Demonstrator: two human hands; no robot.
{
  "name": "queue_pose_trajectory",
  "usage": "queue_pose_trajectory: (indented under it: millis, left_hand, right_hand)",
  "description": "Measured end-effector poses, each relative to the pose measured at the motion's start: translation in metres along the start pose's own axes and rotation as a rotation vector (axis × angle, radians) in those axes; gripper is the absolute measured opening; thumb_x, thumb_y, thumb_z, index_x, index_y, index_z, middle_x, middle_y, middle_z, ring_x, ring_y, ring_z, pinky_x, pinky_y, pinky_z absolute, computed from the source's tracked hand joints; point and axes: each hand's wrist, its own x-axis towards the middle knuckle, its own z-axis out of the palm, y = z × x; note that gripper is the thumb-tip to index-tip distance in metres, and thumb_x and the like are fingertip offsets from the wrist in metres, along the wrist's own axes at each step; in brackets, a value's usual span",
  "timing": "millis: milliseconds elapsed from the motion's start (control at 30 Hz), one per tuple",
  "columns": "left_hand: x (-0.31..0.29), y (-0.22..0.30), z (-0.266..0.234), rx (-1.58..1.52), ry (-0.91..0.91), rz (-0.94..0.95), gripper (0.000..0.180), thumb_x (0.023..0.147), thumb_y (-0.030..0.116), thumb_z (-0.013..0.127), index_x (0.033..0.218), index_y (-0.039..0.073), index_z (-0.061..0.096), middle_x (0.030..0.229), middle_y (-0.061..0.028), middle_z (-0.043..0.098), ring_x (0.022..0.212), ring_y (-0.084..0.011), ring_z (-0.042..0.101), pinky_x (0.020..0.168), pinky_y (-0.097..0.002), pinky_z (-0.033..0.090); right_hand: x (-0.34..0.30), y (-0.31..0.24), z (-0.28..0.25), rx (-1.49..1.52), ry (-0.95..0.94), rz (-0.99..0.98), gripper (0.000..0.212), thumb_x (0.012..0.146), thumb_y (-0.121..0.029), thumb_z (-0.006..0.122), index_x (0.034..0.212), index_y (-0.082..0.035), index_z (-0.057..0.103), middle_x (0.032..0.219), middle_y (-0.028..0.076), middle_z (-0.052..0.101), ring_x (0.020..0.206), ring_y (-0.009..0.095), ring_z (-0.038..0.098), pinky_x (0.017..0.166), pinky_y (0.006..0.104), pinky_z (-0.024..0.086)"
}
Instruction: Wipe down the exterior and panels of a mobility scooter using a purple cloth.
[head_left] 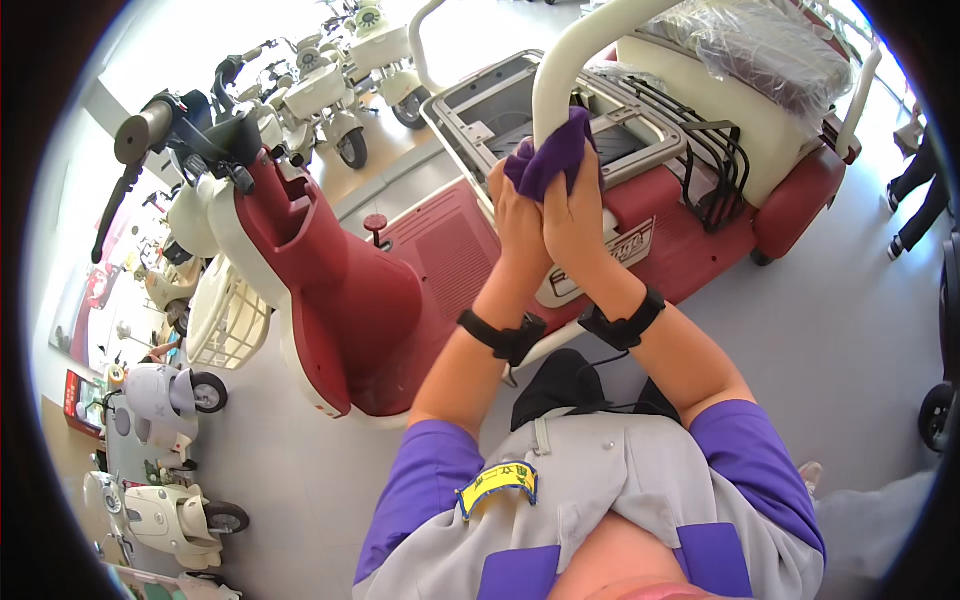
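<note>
A purple cloth [550, 165] is bunched around the lower part of a thick cream tubular rail [562, 80] on a red-and-cream three-wheeled scooter [345, 275]. My left hand [520, 222] is closed on the cloth from the left side. Close against it, my right hand [575, 222] holds the cloth from the right, its fingers partly hidden by the fabric. Both wrists wear black straps. Just beyond my hands lies the scooter's open seat frame [635, 130], a grey metal rim around a dark compartment.
Black metal bars [715, 175] stand beside the seat frame. A rear seat under clear plastic [765, 60] is at the far right. Handlebars [185, 130] rise at the left, with a cream basket [228, 318] below. Several scooters line the left and back; a person's legs [915, 190] show right.
</note>
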Motion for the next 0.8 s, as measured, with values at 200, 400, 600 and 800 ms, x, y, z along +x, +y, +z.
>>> queue_pose_trajectory:
  millis: [200,400,600,800]
  left_hand:
    - [-0.045,0.017,0.024,0.289,0.211,-0.221,0.057,0.085,0.021,0.062,0.134,0.0,0.041,0.133,-0.0187,0.044,0.119,-0.0358,0.042,0.097,-0.0448,0.033]
    - [-0.099,-0.005,0.045,0.586,0.151,-0.025,0.069,0.084,0.014,0.062,0.139,-0.009,0.028,0.14,-0.0256,0.04,0.126,-0.0388,0.042,0.094,-0.0464,0.033]
    - [-0.093,0.023,0.031,0.579,0.126,-0.089,0.056,0.078,0.004,0.06,0.13,-0.006,0.041,0.131,-0.0226,0.046,0.118,-0.039,0.047,0.091,-0.0462,0.036]
    - [-0.09,0.021,0.017,0.206,-0.005,-0.307,0.034,0.075,0.0,0.058,0.108,-0.001,0.052,0.106,-0.0221,0.053,0.097,-0.0428,0.053,0.082,-0.0482,0.044]
  right_hand:
    - [-0.029,0.027,-0.035,0.056,-0.229,0.163,0.04,0.092,-0.01,0.046,0.13,0.002,0.043,0.111,0.027,0.056,0.1,0.044,0.056,0.09,0.0458,0.044]
    - [-0.054,0.061,-0.061,-0.333,-0.299,-0.286,0.041,0.076,0.002,0.056,0.117,-0.001,0.056,0.111,0.015,0.056,0.102,0.035,0.054,0.09,0.0415,0.046]
    - [-0.048,0.073,-0.08,-0.452,-0.411,-0.421,0.044,0.075,0.001,0.055,0.119,-0.001,0.057,0.112,0.014,0.056,0.105,0.034,0.054,0.09,0.0397,0.047]
    - [-0.051,0.06,-0.086,-0.487,-0.469,-0.403,0.043,0.074,0.002,0.055,0.117,-0.002,0.056,0.113,0.014,0.056,0.107,0.035,0.054,0.092,0.0411,0.046]
